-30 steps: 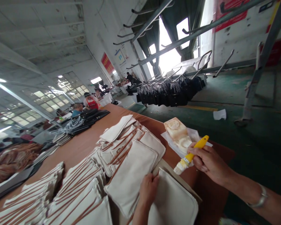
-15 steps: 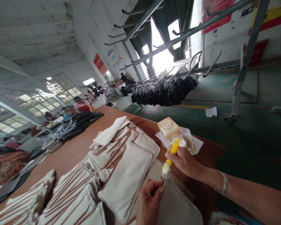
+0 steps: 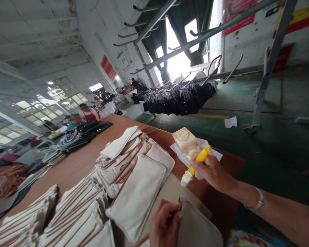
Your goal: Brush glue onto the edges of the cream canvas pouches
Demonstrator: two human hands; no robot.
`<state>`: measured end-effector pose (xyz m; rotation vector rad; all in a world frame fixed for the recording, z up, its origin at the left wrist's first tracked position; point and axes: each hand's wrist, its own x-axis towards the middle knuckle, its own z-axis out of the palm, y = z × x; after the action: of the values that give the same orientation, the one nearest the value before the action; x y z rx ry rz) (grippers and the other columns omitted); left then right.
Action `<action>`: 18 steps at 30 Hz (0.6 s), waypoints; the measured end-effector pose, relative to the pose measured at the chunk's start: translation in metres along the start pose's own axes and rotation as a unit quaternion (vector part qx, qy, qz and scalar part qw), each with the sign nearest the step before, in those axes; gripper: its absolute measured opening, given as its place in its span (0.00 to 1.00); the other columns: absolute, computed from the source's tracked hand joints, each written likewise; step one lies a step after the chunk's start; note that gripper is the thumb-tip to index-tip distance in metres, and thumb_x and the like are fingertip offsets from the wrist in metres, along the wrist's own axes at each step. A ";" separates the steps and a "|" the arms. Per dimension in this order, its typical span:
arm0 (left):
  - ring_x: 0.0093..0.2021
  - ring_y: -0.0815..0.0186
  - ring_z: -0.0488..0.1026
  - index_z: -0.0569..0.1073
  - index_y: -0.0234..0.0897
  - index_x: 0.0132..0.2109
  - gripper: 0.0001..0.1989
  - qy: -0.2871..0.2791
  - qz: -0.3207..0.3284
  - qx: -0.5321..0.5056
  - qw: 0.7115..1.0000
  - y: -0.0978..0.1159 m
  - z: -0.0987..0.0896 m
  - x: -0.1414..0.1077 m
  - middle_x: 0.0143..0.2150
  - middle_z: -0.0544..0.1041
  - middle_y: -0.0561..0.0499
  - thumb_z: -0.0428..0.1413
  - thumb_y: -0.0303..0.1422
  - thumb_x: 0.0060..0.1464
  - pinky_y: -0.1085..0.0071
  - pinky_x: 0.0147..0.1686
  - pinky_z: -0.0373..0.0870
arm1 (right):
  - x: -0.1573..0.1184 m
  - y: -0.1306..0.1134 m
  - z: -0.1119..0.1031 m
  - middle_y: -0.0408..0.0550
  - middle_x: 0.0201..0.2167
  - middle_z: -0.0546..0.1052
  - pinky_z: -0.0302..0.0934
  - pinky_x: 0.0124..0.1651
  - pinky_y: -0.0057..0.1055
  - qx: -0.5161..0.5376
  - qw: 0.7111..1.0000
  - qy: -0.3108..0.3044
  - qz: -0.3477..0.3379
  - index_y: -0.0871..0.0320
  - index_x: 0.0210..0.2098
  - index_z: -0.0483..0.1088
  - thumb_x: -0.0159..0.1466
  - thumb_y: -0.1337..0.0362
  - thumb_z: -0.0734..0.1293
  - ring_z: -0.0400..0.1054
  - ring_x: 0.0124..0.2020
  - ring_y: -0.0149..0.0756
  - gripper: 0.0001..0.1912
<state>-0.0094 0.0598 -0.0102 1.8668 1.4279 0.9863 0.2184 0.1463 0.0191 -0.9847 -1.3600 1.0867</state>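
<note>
My right hand [image 3: 215, 169] is closed round the yellow handle of a brush [image 3: 200, 158]. White paste coats its bristles, which hang above the table, apart from the fabric. My left hand [image 3: 166, 219] pinches the upper corner of a cream sewn pouch piece [image 3: 197, 223] with a brown strip at that corner. Behind the right hand, a paste-smeared container [image 3: 185, 139] lies on white paper [image 3: 217, 155]. To the left, another cream pouch piece [image 3: 139, 192] rests on the pile.
Stacks of cream pieces with brown edging [image 3: 79, 209] cover the left of the brown table [image 3: 118, 125]. Black goods [image 3: 92, 132] lie farther back. Beyond the table stands a metal hook rack [image 3: 260, 92] hung with black bags [image 3: 180, 101]. Several people sit in the background.
My right hand has drawn the brush away from the pouch corner, up and to the right, and tilted it flatter. The left hand still pinches the corner, slightly lower.
</note>
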 end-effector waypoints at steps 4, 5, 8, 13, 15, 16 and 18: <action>0.24 0.73 0.65 0.75 0.40 0.34 0.10 0.049 0.119 0.075 0.989 0.005 0.006 -0.011 0.29 0.69 0.53 0.55 0.39 0.60 0.77 0.25 0.59 | 0.004 0.002 -0.002 0.35 0.16 0.59 0.45 0.20 0.25 0.106 0.991 -0.028 0.075 0.59 0.30 0.64 0.63 0.56 0.65 0.49 0.17 0.26 0.13; 0.24 0.73 0.65 0.75 0.40 0.34 0.09 0.054 0.141 0.093 0.984 0.006 0.007 -0.012 0.29 0.69 0.54 0.55 0.38 0.61 0.77 0.25 0.59 | 0.003 0.003 0.001 0.34 0.15 0.58 0.42 0.19 0.24 0.133 0.985 -0.053 0.096 0.59 0.30 0.64 0.63 0.56 0.66 0.47 0.16 0.25 0.13; 0.24 0.73 0.65 0.73 0.40 0.33 0.08 0.044 0.176 0.129 0.975 0.005 0.009 -0.014 0.27 0.68 0.54 0.54 0.35 0.61 0.77 0.25 0.58 | 0.001 0.004 0.009 0.33 0.14 0.57 0.36 0.17 0.23 0.174 0.965 -0.133 0.146 0.59 0.29 0.64 0.62 0.56 0.67 0.45 0.14 0.23 0.13; 0.24 0.72 0.68 0.75 0.41 0.35 0.09 0.026 0.182 0.132 0.974 0.004 0.009 -0.016 0.27 0.68 0.53 0.53 0.37 0.62 0.78 0.23 0.60 | 0.003 -0.005 0.001 0.35 0.16 0.62 0.35 0.15 0.22 0.195 0.929 -0.247 0.195 0.60 0.28 0.65 0.57 0.57 0.70 0.45 0.13 0.21 0.13; 0.23 0.72 0.68 0.76 0.41 0.36 0.10 0.013 0.180 0.132 0.975 0.005 0.009 -0.017 0.27 0.68 0.53 0.53 0.37 0.63 0.79 0.24 0.61 | 0.007 -0.009 -0.007 0.35 0.15 0.62 0.35 0.14 0.22 0.196 0.922 -0.269 0.195 0.61 0.28 0.66 0.56 0.59 0.70 0.45 0.12 0.21 0.12; 0.23 0.72 0.68 0.76 0.41 0.36 0.10 0.008 0.183 0.137 0.973 0.006 0.009 -0.017 0.27 0.68 0.53 0.53 0.37 0.63 0.78 0.23 0.61 | 0.009 -0.010 -0.011 0.35 0.14 0.61 0.35 0.15 0.22 0.197 0.923 -0.270 0.192 0.61 0.28 0.67 0.56 0.59 0.71 0.45 0.12 0.20 0.12; 0.23 0.72 0.67 0.75 0.40 0.35 0.10 0.007 0.198 0.155 0.968 0.008 0.008 -0.018 0.26 0.67 0.54 0.53 0.36 0.63 0.78 0.23 0.60 | 0.012 -0.012 -0.015 0.34 0.15 0.61 0.35 0.15 0.22 0.199 0.930 -0.252 0.178 0.61 0.29 0.66 0.56 0.59 0.71 0.45 0.12 0.20 0.12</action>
<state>-0.0009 0.0404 -0.0124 2.4474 1.3009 1.0006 0.2325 0.1559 0.0338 -0.6827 -1.2991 1.9081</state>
